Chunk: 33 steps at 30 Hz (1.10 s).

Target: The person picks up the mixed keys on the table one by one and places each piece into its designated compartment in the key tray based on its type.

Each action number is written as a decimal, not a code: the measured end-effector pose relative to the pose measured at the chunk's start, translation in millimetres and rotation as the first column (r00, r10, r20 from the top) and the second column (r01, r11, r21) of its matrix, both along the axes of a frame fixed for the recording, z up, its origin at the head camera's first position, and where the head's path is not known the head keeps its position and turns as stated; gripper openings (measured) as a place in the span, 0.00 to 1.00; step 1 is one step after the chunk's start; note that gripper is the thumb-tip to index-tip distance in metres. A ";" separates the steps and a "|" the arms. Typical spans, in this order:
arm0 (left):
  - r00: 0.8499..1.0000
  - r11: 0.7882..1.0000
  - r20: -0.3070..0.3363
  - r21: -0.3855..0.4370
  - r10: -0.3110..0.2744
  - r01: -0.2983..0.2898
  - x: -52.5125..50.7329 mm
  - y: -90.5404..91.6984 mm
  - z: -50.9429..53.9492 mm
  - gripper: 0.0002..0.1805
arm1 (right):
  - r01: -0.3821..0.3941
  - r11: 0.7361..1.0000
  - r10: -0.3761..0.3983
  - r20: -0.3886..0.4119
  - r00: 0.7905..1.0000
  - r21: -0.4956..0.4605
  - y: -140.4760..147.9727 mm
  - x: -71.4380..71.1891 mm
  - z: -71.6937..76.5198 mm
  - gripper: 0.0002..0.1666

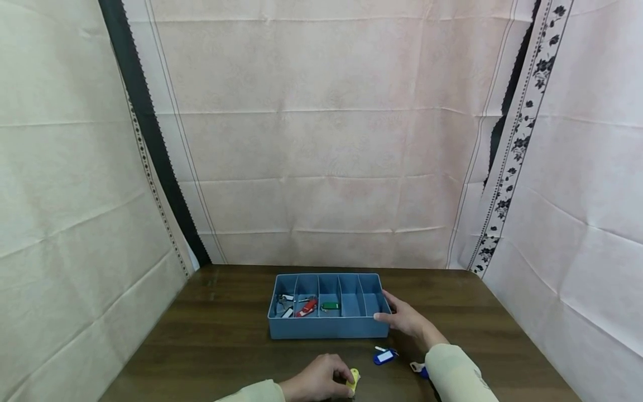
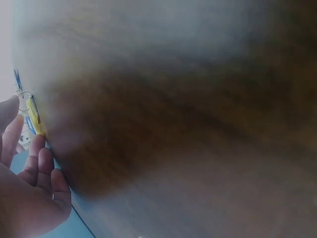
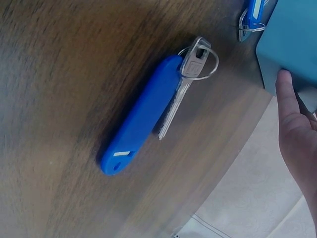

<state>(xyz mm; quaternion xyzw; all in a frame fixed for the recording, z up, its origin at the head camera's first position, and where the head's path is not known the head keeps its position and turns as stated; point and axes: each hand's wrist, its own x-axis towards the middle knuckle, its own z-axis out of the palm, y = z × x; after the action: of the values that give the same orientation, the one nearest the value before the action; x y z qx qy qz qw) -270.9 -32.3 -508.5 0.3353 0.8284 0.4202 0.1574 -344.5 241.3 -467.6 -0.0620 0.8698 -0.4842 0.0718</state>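
Low in the head view, my left hand (image 1: 321, 379) pinches a yellow key tag (image 1: 354, 381) just above the table. A ring hangs at the yellow tag's end in the left wrist view. My right hand (image 1: 409, 321) grips the near right corner of a blue compartment box (image 1: 329, 328), its thumb on the front rim. Inside the box, white-labelled tags with keys (image 1: 286, 306) lie in the leftmost compartment. A red key tag (image 1: 307, 307) is in the second, and a green key tag (image 1: 330, 306) in the third.
One blue key tag (image 1: 385, 356) with a white label lies in front of the box. Another blue key tag (image 3: 141, 119), with a silver key (image 3: 185, 84) on its ring, lies under my right wrist. Pale cloth (image 1: 321, 139) hangs behind the brown table (image 1: 221, 312).
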 end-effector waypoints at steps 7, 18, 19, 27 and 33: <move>0.993 0.999 -0.113 -0.022 -0.041 0.039 0.5 0.7 -1.0 0.03 | -0.001 1.000 0.001 0.008 1.000 -0.003 -0.2 0.4 -0.1 0.53; 0.989 0.997 -0.145 -0.074 -0.028 0.018 2.3 2.4 -0.6 0.03 | 0.007 1.000 -0.007 0.001 1.000 0.011 -1.1 1.2 1.3 0.54; 0.990 0.997 -0.140 -0.075 -0.029 0.019 2.2 2.4 -0.6 0.03 | 0.007 1.000 -0.007 0.002 1.000 0.012 -1.0 1.1 1.2 0.54; 0.991 0.997 -0.134 -0.078 -0.026 0.016 1.7 2.3 0.6 0.03 | 0.004 1.000 -0.004 0.009 1.000 0.002 -0.5 -0.1 0.8 0.55; 0.993 0.998 -0.116 -0.053 -0.026 0.020 2.0 2.1 1.8 0.03 | 0.006 1.000 -0.006 0.012 1.000 -0.002 0.3 -1.8 -0.6 0.55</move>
<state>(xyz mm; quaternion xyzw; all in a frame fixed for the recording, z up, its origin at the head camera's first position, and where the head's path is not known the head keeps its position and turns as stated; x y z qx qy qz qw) -268.8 -30.3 -506.7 0.3647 0.8427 0.3767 0.1223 -346.2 241.6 -468.2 -0.0567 0.8691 -0.4855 0.0757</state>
